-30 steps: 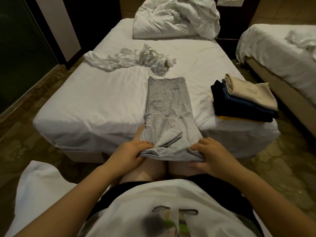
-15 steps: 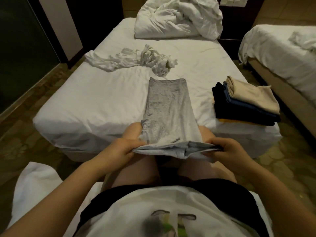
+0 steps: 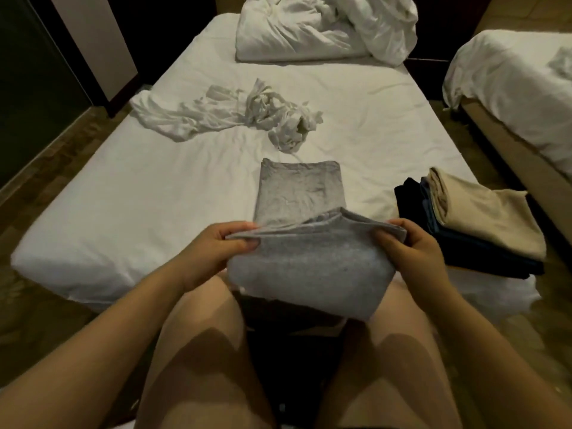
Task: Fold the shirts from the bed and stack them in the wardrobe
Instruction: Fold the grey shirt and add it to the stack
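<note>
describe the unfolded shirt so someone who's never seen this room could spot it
Start at the big white bed. Beyond the grey shirt, short of the duvet, lies the white shirt. It alone is crumpled and twisted; the grey one is half folded and the stack at the right edge is folded.
</note>
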{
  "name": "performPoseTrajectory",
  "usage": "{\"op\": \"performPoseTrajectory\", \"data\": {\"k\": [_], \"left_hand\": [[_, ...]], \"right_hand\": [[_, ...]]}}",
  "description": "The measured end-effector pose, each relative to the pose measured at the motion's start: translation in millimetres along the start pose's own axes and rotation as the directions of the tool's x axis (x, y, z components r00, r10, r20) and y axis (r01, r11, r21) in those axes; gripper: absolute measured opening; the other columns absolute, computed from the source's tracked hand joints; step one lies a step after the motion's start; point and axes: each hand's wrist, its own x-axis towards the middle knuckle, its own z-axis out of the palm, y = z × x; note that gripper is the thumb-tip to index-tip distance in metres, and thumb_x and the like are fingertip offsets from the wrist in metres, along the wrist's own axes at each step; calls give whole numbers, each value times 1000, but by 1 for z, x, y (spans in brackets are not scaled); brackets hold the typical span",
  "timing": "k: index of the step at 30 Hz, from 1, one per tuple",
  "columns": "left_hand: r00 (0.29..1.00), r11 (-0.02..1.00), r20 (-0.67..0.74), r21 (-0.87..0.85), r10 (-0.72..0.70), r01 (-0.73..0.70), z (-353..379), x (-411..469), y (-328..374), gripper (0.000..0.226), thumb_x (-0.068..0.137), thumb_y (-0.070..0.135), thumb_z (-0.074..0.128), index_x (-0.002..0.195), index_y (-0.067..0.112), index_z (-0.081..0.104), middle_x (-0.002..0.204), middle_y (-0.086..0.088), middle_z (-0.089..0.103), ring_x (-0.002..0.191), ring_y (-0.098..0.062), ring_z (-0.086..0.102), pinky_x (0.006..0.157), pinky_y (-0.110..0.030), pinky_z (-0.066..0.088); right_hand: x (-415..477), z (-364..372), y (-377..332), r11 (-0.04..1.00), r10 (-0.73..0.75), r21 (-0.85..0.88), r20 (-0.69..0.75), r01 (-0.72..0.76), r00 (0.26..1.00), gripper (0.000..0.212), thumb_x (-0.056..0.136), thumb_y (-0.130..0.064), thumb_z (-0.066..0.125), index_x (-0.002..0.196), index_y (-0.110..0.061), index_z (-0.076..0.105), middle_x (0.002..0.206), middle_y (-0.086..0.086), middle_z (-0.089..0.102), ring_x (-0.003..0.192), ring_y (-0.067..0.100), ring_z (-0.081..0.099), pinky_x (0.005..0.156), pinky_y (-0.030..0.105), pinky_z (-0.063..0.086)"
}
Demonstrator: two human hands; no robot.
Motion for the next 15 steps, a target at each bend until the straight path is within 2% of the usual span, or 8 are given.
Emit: {"op": "performPoseTrajectory", "data": {"k": [2, 4, 8, 10, 13, 15], "left_hand": [[990, 994, -140, -111, -26, 11, -4, 42, 3, 12, 76, 13, 68, 85, 19, 74, 81, 0, 72, 77, -13, 66, 64, -20, 53], [979, 985, -183, -162, -85, 55, -9, 87, 0, 15, 89, 10, 57, 92, 18, 69, 82, 2, 72, 77, -12, 67, 62, -21, 53], [960, 946, -145, -258, -241, 199, -31, 171, -19, 18, 95, 15, 48, 100, 16, 65, 84, 2, 73, 76, -10, 68, 61, -21, 54], [942, 914, -110, -300, -317, 273, -48, 212, -31, 19, 96, 18, 47, 104, 16, 63, 91, -1, 72, 79, -12, 69, 64, -23, 56], [914, 871, -79, -346, -398, 349, -66, 265, -53, 22, 96, 20, 45, 112, 16, 60, 108, -9, 66, 87, -18, 67, 74, -27, 56], [894, 839, -58, -379, -443, 391, -71, 287, -66, 23, 96, 20, 44, 112, 16, 60, 112, -11, 64, 85, -18, 67, 75, -29, 55]], "right_hand": [[43, 10, 4, 999, 2, -52, -53, -5, 999, 16, 89, -9, 61, 77, -20, 59, 72, 0, 58, 61, -1, 54, 57, 16, 46], [90, 21, 12, 995, 13, -93, -101, -23, 995, 18, 89, -13, 62, 75, -25, 58, 72, -4, 59, 64, 2, 56, 63, 26, 47], [186, 42, 45, 979, 109, -157, -142, -131, 984, 14, 85, -20, 67, 74, -28, 61, 74, -3, 63, 74, 17, 58, 74, 39, 50], [227, 52, 67, 962, 165, -197, -125, -188, 978, 6, 84, -24, 68, 80, -23, 63, 79, -2, 64, 79, 20, 60, 78, 40, 51], [273, 65, 96, 938, 250, -216, -116, -270, 961, 10, 85, -26, 67, 88, -17, 64, 81, -2, 63, 81, 20, 59, 81, 40, 50], [290, 71, 114, 922, 290, -230, -118, -310, 950, 11, 85, -28, 66, 88, -17, 64, 82, 0, 64, 81, 20, 59, 79, 40, 50]]}}
